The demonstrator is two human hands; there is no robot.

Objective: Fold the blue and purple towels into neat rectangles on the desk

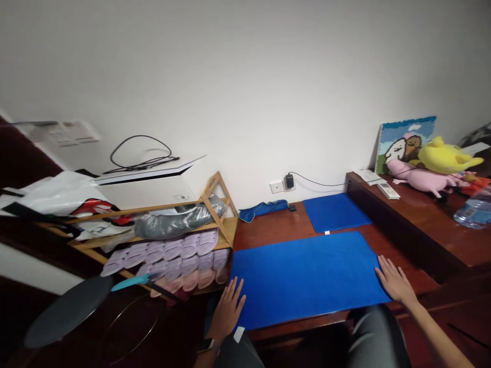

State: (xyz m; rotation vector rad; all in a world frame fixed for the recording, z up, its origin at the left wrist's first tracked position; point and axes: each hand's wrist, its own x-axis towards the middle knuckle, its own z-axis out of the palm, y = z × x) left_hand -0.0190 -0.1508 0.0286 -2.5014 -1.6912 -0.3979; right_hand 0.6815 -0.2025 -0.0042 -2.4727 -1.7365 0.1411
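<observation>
A blue towel (pixel 310 278) lies spread out flat on the reddish-brown wooden desk (pixel 268 232). At its left edge rests my left hand (pixel 228 309), fingers stretched out. My right hand (pixel 395 278) lies at the opposite edge, also open with its fingers apart. Neither hand grips anything. Behind the spread towel is a folded blue cloth (pixel 335 212) with a small white tag. Against the wall lies a crumpled blue cloth (pixel 264 208) with a greenish edge.
To the left stands a wooden rack (pixel 226 214) with several lilac and pink slippers (pixel 172 250). A black charger (pixel 289 180) is plugged into the wall. On the raised right side are a remote (pixel 388 190), plush toys (pixel 422 179), a picture (pixel 406 138) and a plastic bottle (pixel 475 210).
</observation>
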